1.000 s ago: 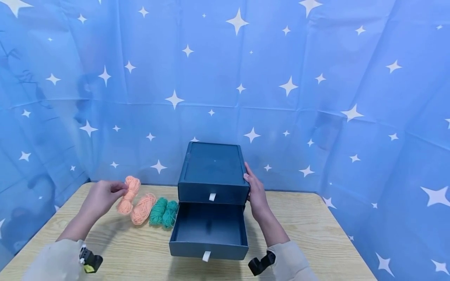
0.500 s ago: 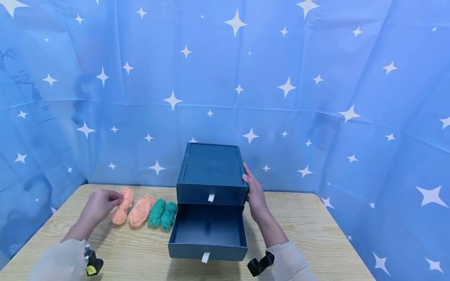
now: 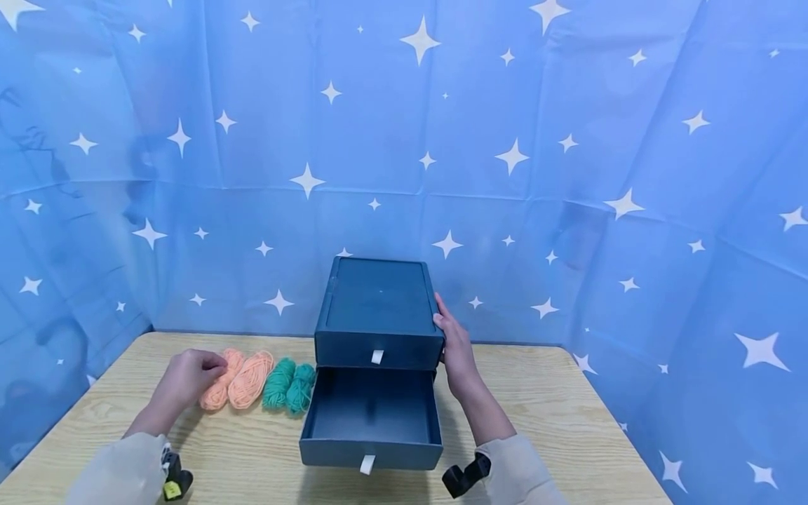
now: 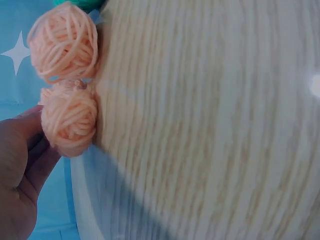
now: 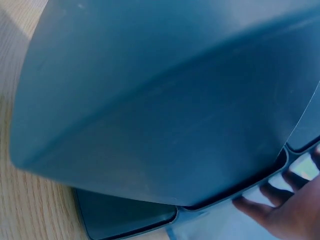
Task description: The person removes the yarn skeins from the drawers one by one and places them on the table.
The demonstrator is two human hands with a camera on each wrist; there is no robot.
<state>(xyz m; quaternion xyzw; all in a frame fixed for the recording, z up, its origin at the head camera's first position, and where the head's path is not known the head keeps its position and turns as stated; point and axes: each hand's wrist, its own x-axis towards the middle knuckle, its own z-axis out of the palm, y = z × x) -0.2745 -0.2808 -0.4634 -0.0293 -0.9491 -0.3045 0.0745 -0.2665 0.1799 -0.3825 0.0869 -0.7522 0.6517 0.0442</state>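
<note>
In the head view my left hand point(image 3: 186, 379) pinches the leftmost peach yarn skein point(image 3: 217, 391), which lies on the wooden table. A second peach skein point(image 3: 251, 380) touches its right side, and two green skeins point(image 3: 278, 384) lie beyond that. The left wrist view shows the pinched skein end-on, with the fingers point(image 4: 42, 162) partly behind it. My right hand point(image 3: 459, 354) rests with extended fingers against the right side of a dark blue two-drawer box point(image 3: 381, 298). Its lower drawer point(image 3: 372, 454) is pulled out and bare inside; its upper drawer point(image 3: 353, 349) is closed.
The wooden table point(image 3: 530, 407) extends to both sides of the box. A blue curtain point(image 3: 379, 126) with white stars hangs behind the table and along its sides. White fabric tabs point(image 3: 367, 464) stick out from the drawer fronts.
My left hand has lowered the peach skein onto the table and shifted it right, up against the second peach skein. My right hand stays on the box.
</note>
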